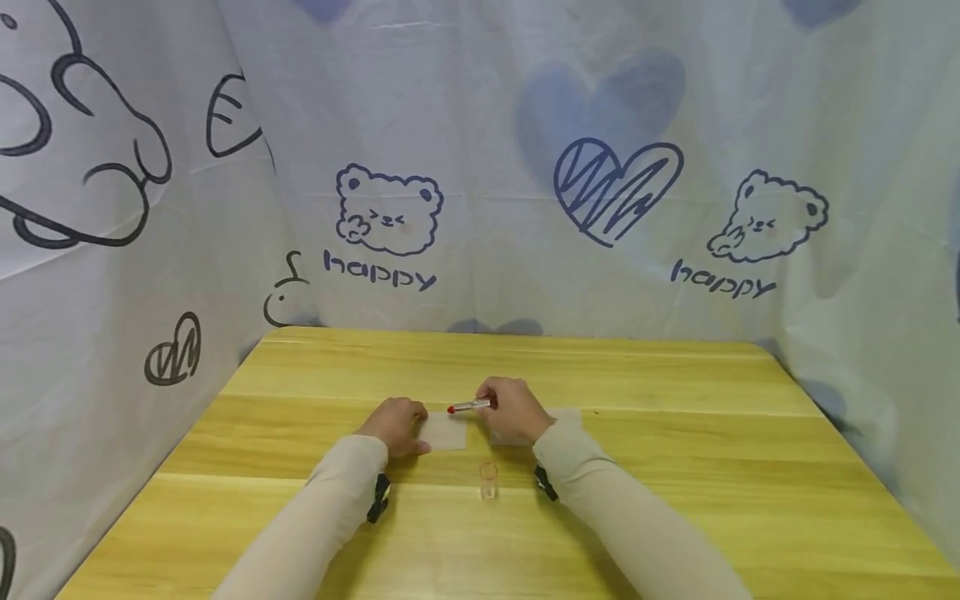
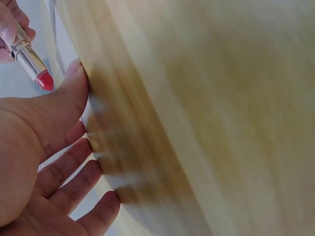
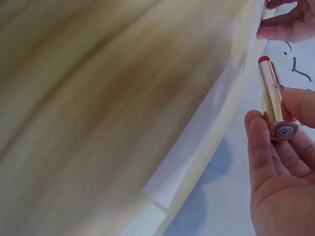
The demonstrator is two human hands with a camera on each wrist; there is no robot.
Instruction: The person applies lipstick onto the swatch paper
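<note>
My right hand (image 1: 516, 408) pinches a lipstick (image 3: 273, 105) by its gold base, thumb on one side and fingers on the other. Its red tip (image 1: 452, 409) stands out, pointing left, over the far edge of a small white paper sheet (image 1: 446, 433). Around the left side of that sheet, my left hand (image 1: 393, 427) rests with its fingers spread and fingertips (image 2: 112, 199) at the tabletop. A second white sheet (image 1: 567, 417) lies partly hidden behind my right hand and wrist.
A clear lipstick cap (image 1: 489, 483) is on the wooden table (image 1: 675, 492), between my forearms and nearer to me than the sheets. White curtains (image 1: 480, 100) with drawn bears and hearts close off the back and sides. Dark straps (image 1: 378, 498) sit at both wrists.
</note>
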